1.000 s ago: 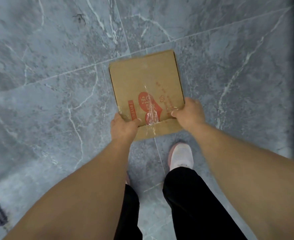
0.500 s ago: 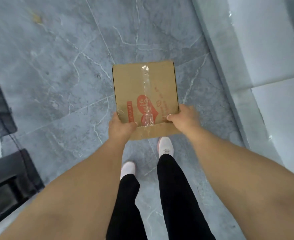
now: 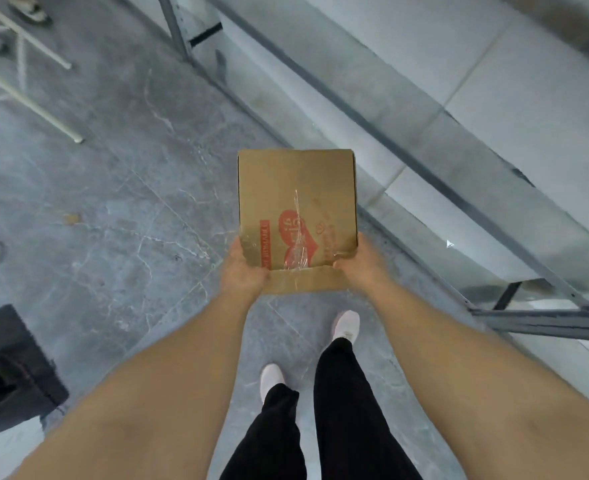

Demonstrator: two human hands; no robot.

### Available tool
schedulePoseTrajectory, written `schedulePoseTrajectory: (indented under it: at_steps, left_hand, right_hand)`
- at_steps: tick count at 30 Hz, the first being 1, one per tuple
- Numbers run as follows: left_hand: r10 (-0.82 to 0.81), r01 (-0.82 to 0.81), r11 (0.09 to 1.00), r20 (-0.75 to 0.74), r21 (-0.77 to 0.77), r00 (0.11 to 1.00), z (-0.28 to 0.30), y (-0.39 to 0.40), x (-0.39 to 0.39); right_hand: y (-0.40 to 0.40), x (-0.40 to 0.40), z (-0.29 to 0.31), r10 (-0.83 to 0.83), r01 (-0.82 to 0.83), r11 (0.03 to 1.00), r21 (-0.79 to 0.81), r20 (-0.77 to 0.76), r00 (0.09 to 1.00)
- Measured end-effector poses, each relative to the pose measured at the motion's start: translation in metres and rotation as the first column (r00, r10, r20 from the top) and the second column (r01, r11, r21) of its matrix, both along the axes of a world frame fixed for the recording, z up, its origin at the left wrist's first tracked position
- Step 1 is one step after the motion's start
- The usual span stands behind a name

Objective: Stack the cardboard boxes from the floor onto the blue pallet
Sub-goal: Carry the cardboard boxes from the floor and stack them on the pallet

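A brown cardboard box [image 3: 296, 188] with a red logo and clear tape hangs in front of me, above the grey marble floor. My left hand [image 3: 243, 271] grips its near left corner. My right hand [image 3: 360, 266] grips the near right corner, thumb on top. The box's top face is toward me and its underside is hidden. No blue pallet is in view.
A grey metal shelf frame [image 3: 424, 168] with white boards runs along the right side, close to the box. A black object [image 3: 12, 365] sits at the lower left. White rods [image 3: 26, 95] and sandals [image 3: 29, 10] lie at the upper left. My feet stand below the box.
I have turned and walked with the box still held in both hands. The shelf frame has come into view on the right, and the floor scene has shifted.
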State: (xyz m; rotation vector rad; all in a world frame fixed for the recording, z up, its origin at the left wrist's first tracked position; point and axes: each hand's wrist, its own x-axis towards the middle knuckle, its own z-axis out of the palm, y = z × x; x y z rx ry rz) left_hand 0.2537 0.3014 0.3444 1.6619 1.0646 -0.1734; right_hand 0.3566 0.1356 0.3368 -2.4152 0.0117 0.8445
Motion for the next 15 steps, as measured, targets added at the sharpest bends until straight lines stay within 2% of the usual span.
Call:
schedulePoseTrajectory:
  at_steps: [4,8,15]
  left_hand:
    - [-0.169,0.168,0.978,-0.004,0.127,0.986,0.03,-0.03,0.004]
    - [-0.319,0.32,0.939,-0.03,0.125,0.947,0.053,-0.073,0.012]
    - [-0.484,0.47,0.869,0.069,0.158,0.872,0.081,-0.172,0.015]
  right_hand:
    - [-0.044,-0.016,0.035,-0.072,0.077,0.996,-0.043,0.101,0.992]
    - [-0.098,-0.033,0.063,-0.189,0.194,0.981,-0.013,0.164,0.968]
    - [-0.208,-0.064,0.091,-0.344,0.344,0.938,0.035,0.204,0.917]
